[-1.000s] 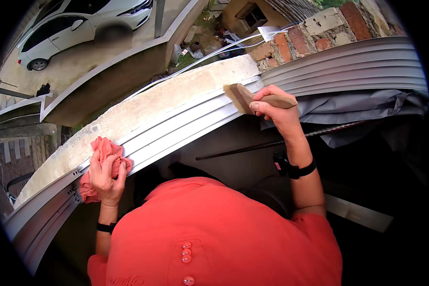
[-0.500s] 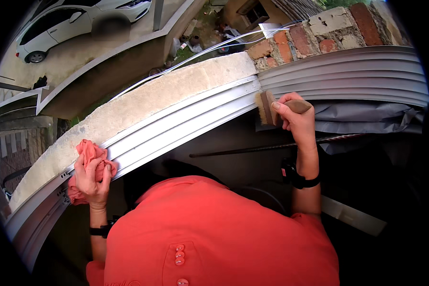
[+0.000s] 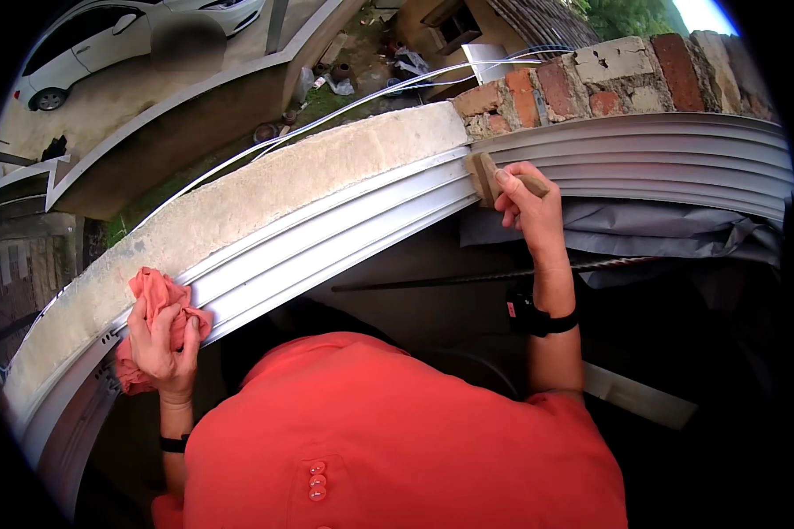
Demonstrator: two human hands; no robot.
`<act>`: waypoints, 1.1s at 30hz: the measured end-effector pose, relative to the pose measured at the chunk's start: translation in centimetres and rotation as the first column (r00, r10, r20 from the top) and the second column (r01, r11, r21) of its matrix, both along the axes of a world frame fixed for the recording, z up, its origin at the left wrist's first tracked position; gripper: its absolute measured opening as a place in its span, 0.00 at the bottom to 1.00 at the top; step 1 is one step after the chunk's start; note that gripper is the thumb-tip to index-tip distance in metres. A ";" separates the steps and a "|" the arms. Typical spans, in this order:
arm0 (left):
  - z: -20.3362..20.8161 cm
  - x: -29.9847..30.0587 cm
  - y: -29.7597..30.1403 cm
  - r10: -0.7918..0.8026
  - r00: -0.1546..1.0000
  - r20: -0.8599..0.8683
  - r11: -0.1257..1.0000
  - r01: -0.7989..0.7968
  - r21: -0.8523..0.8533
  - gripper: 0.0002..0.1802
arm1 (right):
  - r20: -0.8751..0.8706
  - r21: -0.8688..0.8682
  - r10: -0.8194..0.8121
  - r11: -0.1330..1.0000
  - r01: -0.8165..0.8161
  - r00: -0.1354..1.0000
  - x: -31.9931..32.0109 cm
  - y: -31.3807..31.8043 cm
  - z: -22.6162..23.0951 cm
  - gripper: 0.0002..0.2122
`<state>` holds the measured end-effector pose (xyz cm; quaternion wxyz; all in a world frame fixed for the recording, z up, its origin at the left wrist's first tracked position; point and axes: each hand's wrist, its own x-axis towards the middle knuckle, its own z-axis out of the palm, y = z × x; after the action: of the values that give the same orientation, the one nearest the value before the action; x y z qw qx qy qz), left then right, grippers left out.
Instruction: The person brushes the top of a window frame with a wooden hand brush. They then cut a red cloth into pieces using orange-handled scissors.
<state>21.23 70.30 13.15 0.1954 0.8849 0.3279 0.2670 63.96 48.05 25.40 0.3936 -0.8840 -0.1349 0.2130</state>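
Brush head nearer the rail corner, left of right hand, closed on handle; left hand, half-curled, around cloth

The cloth under the left hand is coral red; the brush in the right hand is brown. Between them, the window track is silvery white (striped lengthwise with grey); beyond the right, red and cream bricks.
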 end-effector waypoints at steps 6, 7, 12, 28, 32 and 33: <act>0.2 0.5 0.2 -0.019 1.000 0.005 1.000 0.019 0.003 0.18 | 0.275 0.280 0.065 0.949 -0.145 0.959 0.8 1.4 -1.4 0.12; 0.3 0.3 0.1 -0.006 1.000 0.012 1.000 0.006 -0.007 0.18 | 0.274 0.279 0.074 0.948 -0.153 0.959 0.4 1.1 -1.1 0.12; 0.3 0.4 0.1 -0.006 1.000 0.010 1.000 0.006 0.000 0.18 | 0.243 0.045 0.138 0.987 -0.154 0.960 0.0 -2.5 -4.2 0.10; -0.2 0.4 0.3 -0.038 0.999 -0.007 0.999 0.037 -0.028 0.19 | 0.262 0.278 0.162 0.931 -0.235 0.951 2.1 1.4 -5.2 0.08; -0.1 -0.3 0.3 -0.029 0.999 -0.026 0.999 0.029 -0.020 0.19 | 0.102 0.503 0.158 0.843 -0.188 0.982 0.0 3.7 -2.0 0.09; 0.0 -0.3 0.1 -0.024 0.999 -0.025 1.000 0.024 -0.015 0.19 | -0.032 0.515 0.134 0.851 -0.099 0.990 -0.3 3.1 -1.2 0.09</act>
<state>20.92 70.39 13.17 0.2010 0.8907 0.3215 0.2509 63.69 51.17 24.17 0.6051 -0.7301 -0.2267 0.2222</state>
